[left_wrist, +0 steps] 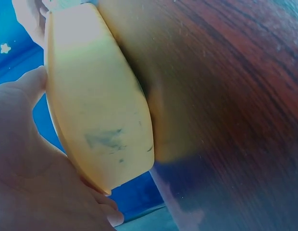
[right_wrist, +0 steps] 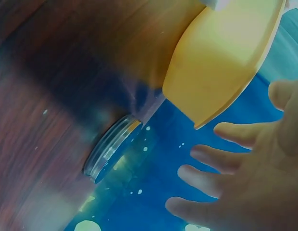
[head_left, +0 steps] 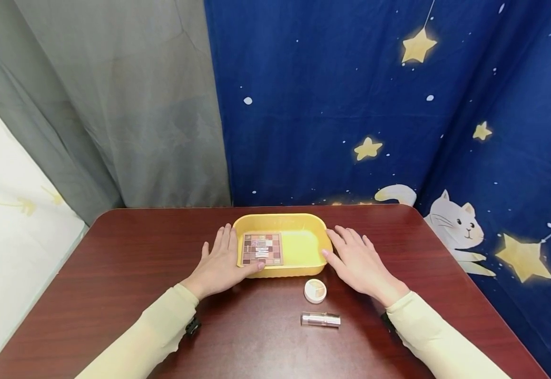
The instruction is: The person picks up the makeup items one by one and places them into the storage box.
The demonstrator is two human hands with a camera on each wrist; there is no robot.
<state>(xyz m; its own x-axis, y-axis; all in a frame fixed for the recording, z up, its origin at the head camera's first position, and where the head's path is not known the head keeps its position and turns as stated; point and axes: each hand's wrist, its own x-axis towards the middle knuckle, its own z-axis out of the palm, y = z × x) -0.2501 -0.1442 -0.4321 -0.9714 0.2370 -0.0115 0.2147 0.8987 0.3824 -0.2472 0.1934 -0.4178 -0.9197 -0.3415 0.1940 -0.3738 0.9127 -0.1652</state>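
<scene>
Bracketing the yellow tray (head_left: 306, 250) at its two ends, hands well apart from each other. Relation that matters: tray lies between the hands on the red-brown table (head_left: 128, 268), long axis running left-right, hand to hand. Left hand (head_left: 220, 263) is nearer: straight fingers along the tray's left end, thumb on its near rim, so touching rather than clamped. Right hand (head_left: 361, 263) is at the tray's right end, fingers extended and spread, nothing gripped; head view has the thumb overlapping the rim, right wrist view shows a gap at the fingertips, so can't confirm contact

Palette (head_left: 262, 249) lies flat inside the tray, left half. Round compact (head_left: 315, 291) is just outside, on the tray's near side right of centre; silvery tube (head_left: 320, 319) lies beyond that, further from the tray, roughly parallel to its long axis

View differences: right wrist shows a round clear-sided container (right_wrist: 113, 149) off the tray's right end; not visible from the head, probably behind the right hand. Left wrist shows dark smudges (left_wrist: 106, 139) on the tray's outer wall, which the head view misses
</scene>
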